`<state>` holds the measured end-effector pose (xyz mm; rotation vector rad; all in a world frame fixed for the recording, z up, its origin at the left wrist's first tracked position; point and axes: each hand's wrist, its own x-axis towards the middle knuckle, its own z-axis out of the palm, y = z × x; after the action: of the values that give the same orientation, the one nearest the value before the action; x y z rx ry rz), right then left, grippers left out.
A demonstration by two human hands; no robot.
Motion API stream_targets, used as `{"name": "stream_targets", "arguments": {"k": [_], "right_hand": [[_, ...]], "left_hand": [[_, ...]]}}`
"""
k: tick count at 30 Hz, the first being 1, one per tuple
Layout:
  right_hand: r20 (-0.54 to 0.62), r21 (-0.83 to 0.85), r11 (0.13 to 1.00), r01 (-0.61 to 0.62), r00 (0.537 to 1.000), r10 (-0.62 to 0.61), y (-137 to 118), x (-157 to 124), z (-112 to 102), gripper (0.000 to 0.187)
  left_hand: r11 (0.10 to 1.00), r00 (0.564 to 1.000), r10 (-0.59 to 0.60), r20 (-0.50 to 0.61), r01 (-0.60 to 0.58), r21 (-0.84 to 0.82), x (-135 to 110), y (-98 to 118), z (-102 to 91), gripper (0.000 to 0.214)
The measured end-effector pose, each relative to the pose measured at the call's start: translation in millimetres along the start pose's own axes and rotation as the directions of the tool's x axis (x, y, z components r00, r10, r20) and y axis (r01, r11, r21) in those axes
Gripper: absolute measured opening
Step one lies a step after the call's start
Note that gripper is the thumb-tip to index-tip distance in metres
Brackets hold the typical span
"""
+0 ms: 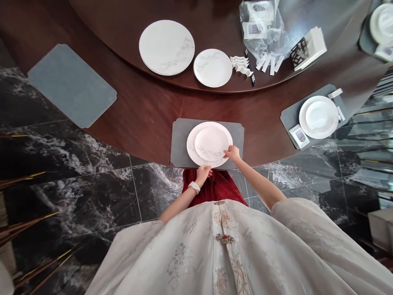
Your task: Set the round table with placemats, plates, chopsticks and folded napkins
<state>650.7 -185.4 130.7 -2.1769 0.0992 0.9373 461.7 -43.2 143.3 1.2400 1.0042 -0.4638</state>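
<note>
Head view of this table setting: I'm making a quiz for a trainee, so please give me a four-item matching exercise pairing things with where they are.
Things:
1. White wristband
2. Right hand
3. Black pen
4. Grey mat

Places:
A. Under the stacked white plates
B. On the dark wooden turntable
C. On the left wrist
D. At the plates' rim

Pairs: 1C, 2D, 3B, 4A

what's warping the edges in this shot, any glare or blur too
In the head view, wide-angle distortion bends the dark wooden table and the black marble floor; glare washes the tabletop at upper right; the white plates look sharp, without visible blur.
</note>
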Motion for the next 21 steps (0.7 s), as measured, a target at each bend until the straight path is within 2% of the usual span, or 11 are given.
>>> {"name": "stream_targets", "arguments": {"k": [1,3,4,5,6,9,11,14,17,19,21], "right_hand": [[-0.032,-0.115,0.993,-0.001,0.999,-0.003,1.9,-0.2,0.1,0.021],[-0.151,-0.287,0.958,0.001,0.987,-0.047,5.6,-1.5,0.9,0.029],[-0.229,-0.33,0.944,0.006,0.97,-0.086,7.5,-2.0,1.9,0.035],[-0.296,-0.336,0.942,0.005,0.949,-0.111,9.3,-2.2,3.3,0.042],[-0.343,-0.309,0.951,-0.002,0.933,-0.109,10.8,-1.7,5.0,0.048],[-0.334,-0.177,0.984,-0.035,0.942,-0.027,11.8,3.9,10.8,0.053],[-0.291,-0.153,0.988,-0.016,0.956,-0.03,8.2,10.3,13.3,0.053],[-0.243,-0.185,0.981,0.061,0.964,-0.106,-2.1,19.5,14.0,0.054],[-0.187,-0.234,0.969,0.084,0.974,-0.129,-11.3,23.0,12.0,0.053],[-0.137,-0.28,0.958,0.062,0.985,-0.104,-16.0,22.8,7.9,0.052],[-0.084,-0.33,0.943,0.039,0.994,-0.07,-23.5,26.0,-1.6,0.051]], "left_hand": [[0.99,0.983,0.112,-0.149,-0.098,0.1,2.8,9.3,-14.1,0.023],[0.915,0.857,0.362,-0.366,-0.252,0.315,15.2,32.4,-41.3,0.032],[0.859,0.782,0.466,-0.414,-0.288,0.423,23.8,45.1,-53.0,0.041],[0.815,0.739,0.526,-0.421,-0.295,0.499,32.9,57.7,-63.0,0.05],[0.797,0.745,0.534,-0.4,-0.286,0.532,41.7,69.1,-71.0,0.056],[0.82,0.846,0.424,-0.325,-0.206,0.534,59.2,89.0,-84.6,0.054],[0.839,0.875,0.348,-0.335,-0.131,0.529,59.8,88.0,-87.9,0.047],[0.858,0.891,0.266,-0.368,-0.044,0.512,48.3,75.3,-91.3,0.042],[0.836,0.925,0.18,-0.335,0.036,0.547,35.3,71.6,-99.6,0.044],[0.775,0.949,0.113,-0.294,0.101,0.624,33.7,85.4,-109.3,0.048],[0.685,0.947,0.168,-0.275,0.089,0.723,43.5,117.4,-119.9,0.052]]}}
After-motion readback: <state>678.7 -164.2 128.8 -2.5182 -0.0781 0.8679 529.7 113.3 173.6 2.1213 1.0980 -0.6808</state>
